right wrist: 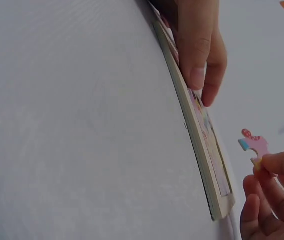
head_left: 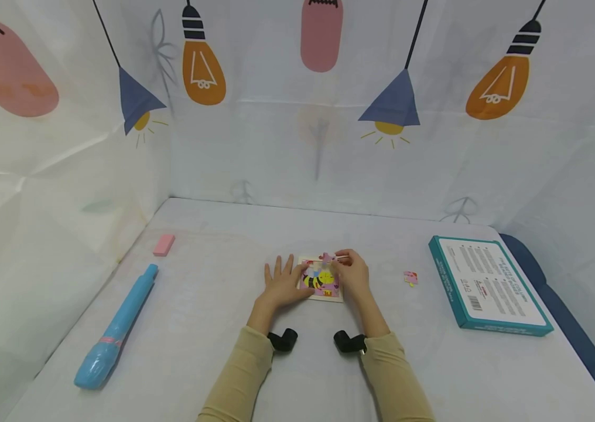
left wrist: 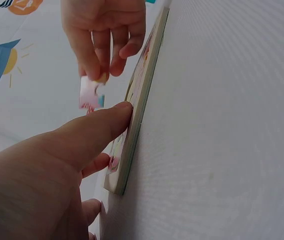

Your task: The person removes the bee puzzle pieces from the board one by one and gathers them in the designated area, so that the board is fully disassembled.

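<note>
A small jigsaw puzzle board point(head_left: 329, 298) with a bee picture in a pale frame lies flat on the table. My left hand point(head_left: 279, 288) rests on its left side with fingers spread; the thumb touches the near part of the picture, as the left wrist view also shows. My right hand point(head_left: 355, 275) pinches a pink puzzle piece point(right wrist: 261, 144) between thumb and fingertips. That piece is held above the board's far right part, apart from it. Off to the right, another puzzle piece point(head_left: 410, 276) lies loose on the table.
A teal and white box point(head_left: 498, 284) lies at the right side of the table. On the left are a long blue plastic object point(head_left: 118, 331) with a pink band and a pink eraser-like block point(head_left: 164, 245). White printed curtains point(head_left: 276, 146) stand behind and beside the table.
</note>
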Action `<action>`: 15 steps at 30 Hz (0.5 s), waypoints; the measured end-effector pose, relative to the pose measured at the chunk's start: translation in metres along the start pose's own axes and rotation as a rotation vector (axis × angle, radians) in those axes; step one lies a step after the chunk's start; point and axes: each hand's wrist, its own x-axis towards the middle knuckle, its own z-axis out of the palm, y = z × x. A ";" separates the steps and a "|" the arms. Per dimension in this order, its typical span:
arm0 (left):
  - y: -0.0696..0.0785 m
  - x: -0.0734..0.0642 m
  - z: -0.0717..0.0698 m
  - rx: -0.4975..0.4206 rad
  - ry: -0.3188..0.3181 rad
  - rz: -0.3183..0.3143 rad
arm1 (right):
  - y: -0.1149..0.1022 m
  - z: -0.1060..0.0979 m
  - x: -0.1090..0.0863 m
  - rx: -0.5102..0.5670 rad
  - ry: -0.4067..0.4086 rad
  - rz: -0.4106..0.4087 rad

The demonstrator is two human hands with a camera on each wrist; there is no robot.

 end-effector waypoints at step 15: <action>-0.001 0.002 0.001 0.003 -0.005 0.001 | 0.019 -0.043 0.005 0.143 0.117 0.082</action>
